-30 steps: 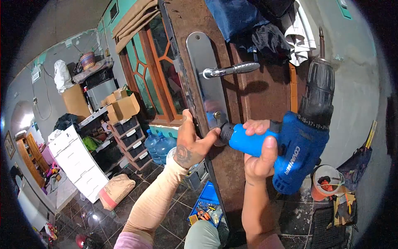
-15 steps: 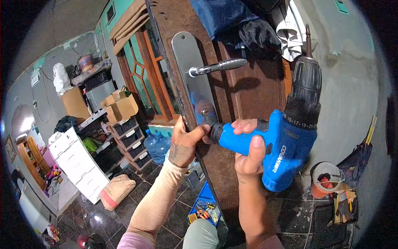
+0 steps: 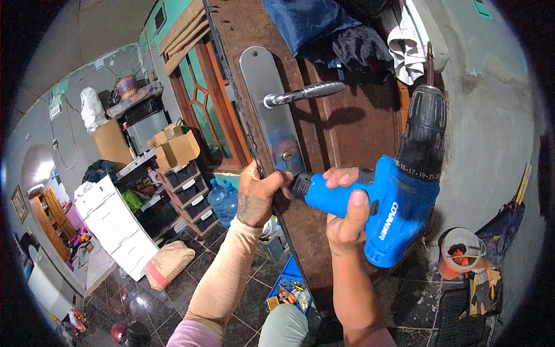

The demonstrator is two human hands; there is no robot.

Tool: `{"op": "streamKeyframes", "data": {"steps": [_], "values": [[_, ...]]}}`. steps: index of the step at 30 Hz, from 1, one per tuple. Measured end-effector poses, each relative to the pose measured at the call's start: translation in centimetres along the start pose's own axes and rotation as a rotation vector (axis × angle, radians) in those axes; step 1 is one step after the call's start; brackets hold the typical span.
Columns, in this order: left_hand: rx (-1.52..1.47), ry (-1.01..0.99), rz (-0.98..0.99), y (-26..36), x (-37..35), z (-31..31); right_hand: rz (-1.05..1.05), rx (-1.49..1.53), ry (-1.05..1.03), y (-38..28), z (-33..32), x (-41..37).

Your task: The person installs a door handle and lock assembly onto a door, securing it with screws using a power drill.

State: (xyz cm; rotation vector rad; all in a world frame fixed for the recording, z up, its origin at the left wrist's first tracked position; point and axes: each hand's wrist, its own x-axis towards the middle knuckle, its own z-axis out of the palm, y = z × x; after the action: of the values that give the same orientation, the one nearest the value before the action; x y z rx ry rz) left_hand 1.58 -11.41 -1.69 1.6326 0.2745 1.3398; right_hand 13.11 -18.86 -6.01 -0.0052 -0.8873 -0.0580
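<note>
My right hand (image 3: 347,220) is wrapped round the grip of a blue cordless drill (image 3: 387,225), its long bit pointing up and away from the door. The battery end of the grip sits close to the lower end of the door's metal handle plate (image 3: 263,75). At the edge of the brown wooden door (image 3: 315,243), my left hand (image 3: 257,194) is closed, thumb on the door face and fingers partly hidden behind the edge. Above it are the keyhole cylinder and a chrome lever handle (image 3: 306,93), which points right.
A blue toolbox (image 3: 292,267) with tools lies open on the floor below. Clothes (image 3: 312,26) hang over the upper door. Water jugs (image 3: 222,202), white drawers (image 3: 115,228) and a paper sack (image 3: 169,265) stand left; a bucket (image 3: 457,266) stands right.
The view has shifted slightly, so the room behind sits a little further right. Both hands and the drill keep nearly the same position against the door.
</note>
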Motion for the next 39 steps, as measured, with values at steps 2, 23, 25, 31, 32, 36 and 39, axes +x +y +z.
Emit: {"op": "streamKeyframes", "data": {"steps": [2,23,25,31,32,36,39], "values": [[-0.004,-0.019,0.022,0.0,0.2,0.1,-0.004,0.011,0.010,0.3,-0.2,0.0],[0.198,-0.009,0.146,0.2,1.3,-0.9,-0.028,-0.050,0.004,1.3,-0.3,-0.8],[0.298,0.003,0.125,0.3,1.5,-1.6,-0.073,-0.034,-0.016,1.7,-0.3,-0.5],[0.410,-0.094,0.154,0.4,1.0,-2.4,0.319,-0.309,0.000,-3.2,-5.8,-2.6],[0.479,-0.057,0.191,0.0,0.8,-1.7,0.405,-0.359,0.010,-5.1,-8.2,-4.0],[0.304,-0.049,0.092,-1.6,1.7,-1.8,0.618,-0.731,0.349,-12.7,-19.6,-11.6],[0.233,-0.093,0.090,-2.8,2.9,-3.7,0.436,-0.931,0.491,-18.1,-29.8,-16.5]]}}
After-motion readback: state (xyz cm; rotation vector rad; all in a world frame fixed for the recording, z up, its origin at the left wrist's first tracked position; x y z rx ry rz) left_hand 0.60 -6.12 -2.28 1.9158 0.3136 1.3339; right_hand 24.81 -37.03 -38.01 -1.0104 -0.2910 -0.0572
